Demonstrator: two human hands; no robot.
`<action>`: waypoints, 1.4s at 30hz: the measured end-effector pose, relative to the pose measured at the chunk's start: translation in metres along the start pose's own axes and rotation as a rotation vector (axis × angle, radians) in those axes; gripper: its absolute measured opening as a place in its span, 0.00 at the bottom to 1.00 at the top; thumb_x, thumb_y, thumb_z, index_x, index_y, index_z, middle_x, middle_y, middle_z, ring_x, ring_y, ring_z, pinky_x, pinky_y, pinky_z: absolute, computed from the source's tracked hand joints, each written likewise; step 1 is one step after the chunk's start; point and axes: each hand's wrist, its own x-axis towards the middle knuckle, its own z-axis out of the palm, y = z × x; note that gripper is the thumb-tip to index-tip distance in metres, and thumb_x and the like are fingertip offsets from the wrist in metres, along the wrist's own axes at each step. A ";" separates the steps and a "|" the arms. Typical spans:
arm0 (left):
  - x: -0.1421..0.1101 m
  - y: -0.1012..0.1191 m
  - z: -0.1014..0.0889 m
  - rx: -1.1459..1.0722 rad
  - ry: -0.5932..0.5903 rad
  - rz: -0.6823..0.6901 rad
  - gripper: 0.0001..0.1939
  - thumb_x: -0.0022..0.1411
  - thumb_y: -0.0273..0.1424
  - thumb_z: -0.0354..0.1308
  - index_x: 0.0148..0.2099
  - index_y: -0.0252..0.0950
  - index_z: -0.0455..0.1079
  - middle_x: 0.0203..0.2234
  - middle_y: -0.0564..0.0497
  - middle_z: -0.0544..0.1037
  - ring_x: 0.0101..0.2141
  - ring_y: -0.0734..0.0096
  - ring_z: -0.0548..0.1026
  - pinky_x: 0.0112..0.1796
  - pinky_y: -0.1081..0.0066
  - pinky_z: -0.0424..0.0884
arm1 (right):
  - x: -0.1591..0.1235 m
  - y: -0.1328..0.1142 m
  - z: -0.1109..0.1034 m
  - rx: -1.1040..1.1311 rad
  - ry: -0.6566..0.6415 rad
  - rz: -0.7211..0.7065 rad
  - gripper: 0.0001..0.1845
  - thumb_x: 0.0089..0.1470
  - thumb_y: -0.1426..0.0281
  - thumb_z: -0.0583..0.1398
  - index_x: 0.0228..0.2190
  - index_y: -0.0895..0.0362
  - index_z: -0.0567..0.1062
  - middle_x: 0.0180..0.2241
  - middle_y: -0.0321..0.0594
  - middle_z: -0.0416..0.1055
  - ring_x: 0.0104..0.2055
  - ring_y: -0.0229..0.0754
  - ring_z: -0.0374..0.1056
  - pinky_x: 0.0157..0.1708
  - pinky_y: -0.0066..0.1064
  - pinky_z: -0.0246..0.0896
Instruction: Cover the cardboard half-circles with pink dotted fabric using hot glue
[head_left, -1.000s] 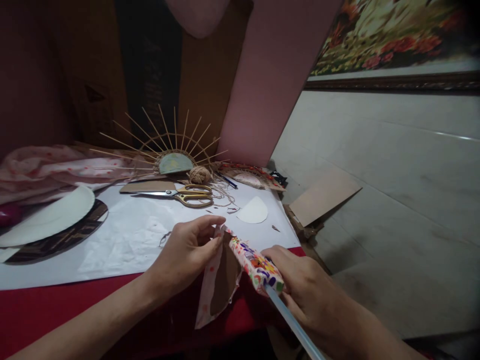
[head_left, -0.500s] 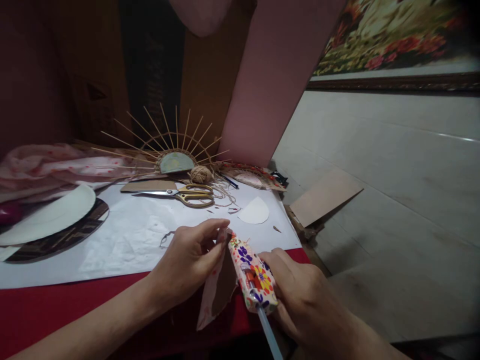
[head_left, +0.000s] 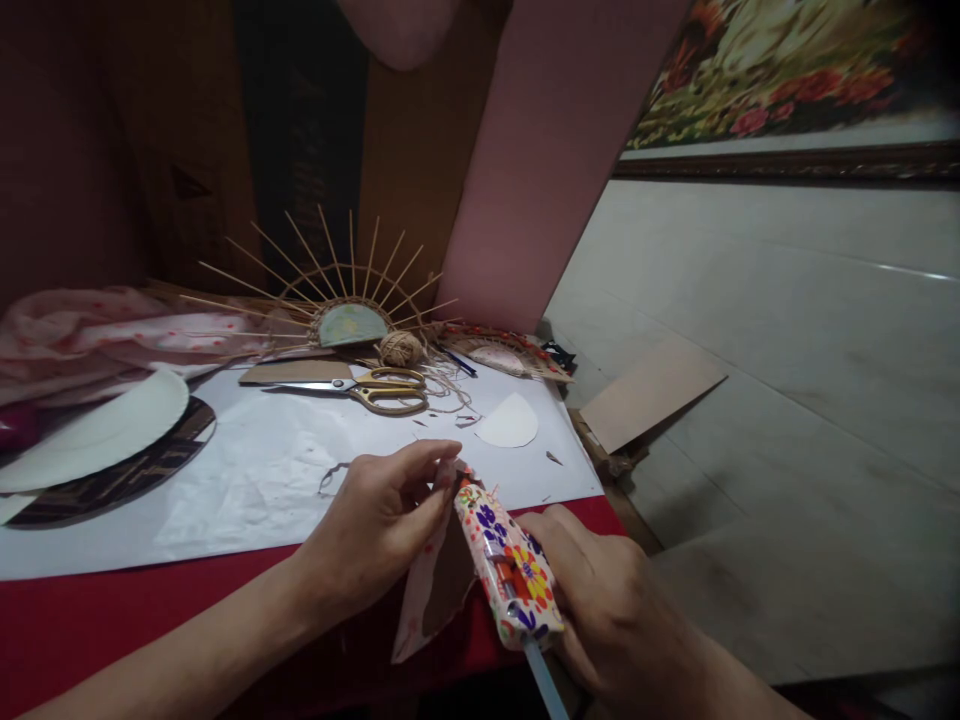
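The left hand has its thumb and fingers clamped on the upper end of a brown cardboard piece with pink spotted fabric along its edge, which hangs tilted below them over the red-covered tabletop. The right hand is closed around a glue gun patterned with bright flowers, mostly at its far side; a translucent glue stick juts from the rear. The gun's nozzle points at the cardboard's upper end, near the left fingertips; whether it touches cannot be told.

Beyond the hands, a white paper sheet covers part of the tabletop. On it lie a white rounded paper cutout and large scissors with gold-coloured handles, the blades over a flat brown card. Behind the handles sits a ball of tan twine, beside a half-round piece with thin wooden sticks fanning outward. At the left, a pale ridged paper plate overlaps a dark patterned round mat, with crumpled pink spotted cloth behind.
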 end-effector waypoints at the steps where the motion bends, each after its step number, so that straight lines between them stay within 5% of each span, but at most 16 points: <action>1: 0.000 0.000 0.000 -0.004 -0.001 -0.007 0.14 0.61 0.31 0.56 0.48 0.31 0.72 0.35 0.45 0.82 0.34 0.64 0.79 0.33 0.70 0.73 | 0.000 0.000 0.000 0.001 0.009 -0.001 0.16 0.51 0.79 0.52 0.44 0.64 0.66 0.33 0.49 0.69 0.29 0.47 0.66 0.24 0.36 0.65; 14: 0.000 0.002 0.002 -0.158 -0.015 -0.081 0.15 0.60 0.32 0.58 0.48 0.31 0.72 0.37 0.43 0.81 0.38 0.62 0.79 0.37 0.68 0.74 | -0.001 0.004 0.002 0.010 0.075 0.013 0.11 0.60 0.72 0.47 0.35 0.60 0.68 0.29 0.47 0.69 0.24 0.45 0.66 0.21 0.34 0.60; 21: 0.003 0.008 0.001 -0.359 -0.037 -0.243 0.17 0.57 0.34 0.61 0.47 0.31 0.71 0.33 0.44 0.81 0.34 0.65 0.77 0.34 0.68 0.71 | 0.006 -0.008 -0.022 0.390 -0.017 0.315 0.20 0.63 0.59 0.46 0.35 0.58 0.71 0.29 0.42 0.72 0.27 0.42 0.68 0.25 0.30 0.65; 28: 0.003 0.006 0.001 -0.507 -0.052 -0.369 0.17 0.54 0.33 0.64 0.46 0.31 0.71 0.28 0.49 0.78 0.29 0.70 0.73 0.30 0.71 0.66 | 0.014 -0.007 -0.036 0.708 -0.105 0.475 0.17 0.60 0.59 0.54 0.46 0.53 0.72 0.40 0.40 0.73 0.46 0.46 0.69 0.50 0.38 0.64; 42: 0.002 0.005 0.002 -0.507 -0.072 -0.404 0.17 0.52 0.33 0.65 0.44 0.32 0.70 0.24 0.53 0.74 0.26 0.73 0.68 0.28 0.71 0.62 | 0.017 -0.007 -0.032 1.001 -0.129 0.549 0.16 0.61 0.59 0.54 0.45 0.54 0.74 0.36 0.38 0.74 0.40 0.43 0.70 0.41 0.33 0.68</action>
